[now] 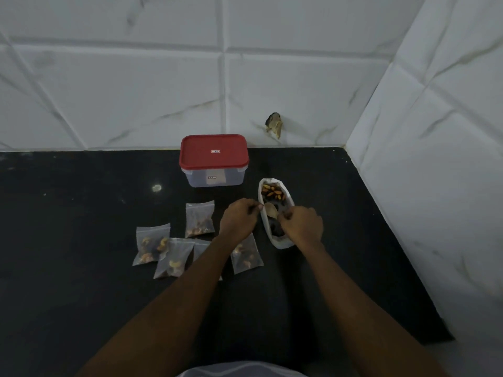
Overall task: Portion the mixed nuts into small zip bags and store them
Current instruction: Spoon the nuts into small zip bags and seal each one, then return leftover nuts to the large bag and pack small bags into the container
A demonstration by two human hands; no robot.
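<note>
Both hands are at the white oblong container (283, 242) that holds the mixed nuts (272, 192), just right of the five filled zip bags (200, 220). The left hand (239, 220) has its fingers curled and seems to pinch the container's left rim. The right hand (302, 225) is curled over the right side, near a pale spoon (270, 209) lying inside. Whether it grips the spoon, the rim or nothing, I cannot tell from here.

To my eye this is the scooping step, or the end of it. It would go best with the left hand holding the rim steady while the right lifts a modest spoonful, since the container looks thin-walled and light and could slide or tip on the slick counter.

The countertop (81, 213) is black, polished stone with fine speckles. The bags are small, clear, soft film and lie slumped and overlapping, with pale curved cashews and dark pieces showing through. One is half hidden under the left forearm. Behind them stands the storage box (214, 152), a translucent rectangular tub with rounded corners and a glossy red lid, still shut.
</note>
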